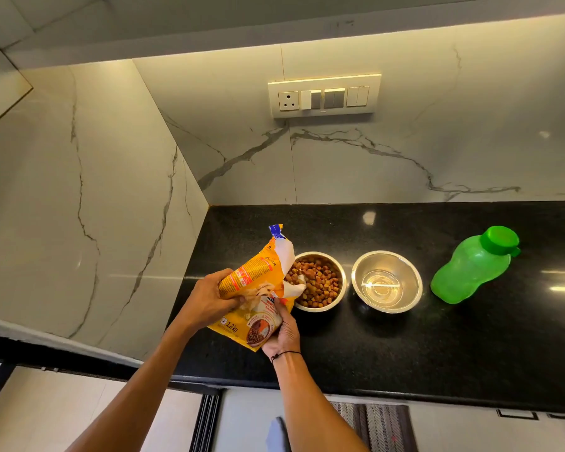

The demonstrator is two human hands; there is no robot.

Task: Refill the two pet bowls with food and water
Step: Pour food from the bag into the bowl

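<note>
Holding the yellow food bag point(258, 288) with both hands is what the pour depends on. Nearest, the right hand point(282, 331) cups the bag's lower end from beneath, fingers wrapped round it; the left hand point(209, 300) grips the bag's middle from the left, fingers curled over the crumpled film. The bag is tilted with its torn white mouth over the near-left rim of the food bowl point(317, 280), which stands on the black bench point(437, 353) and already looks well filled with brown kibble. To finish well, I would level the bag slowly, lifting the mouth before drawing it back, so stray pieces fall inside the rim and not onto the bench. Just to the right, close beside it, the water bowl point(387, 282) holds only a shallow pool, so it probably needs topping up. Farther right, the green bottle point(473, 265) stands capped, untouched by either hand.
</note>
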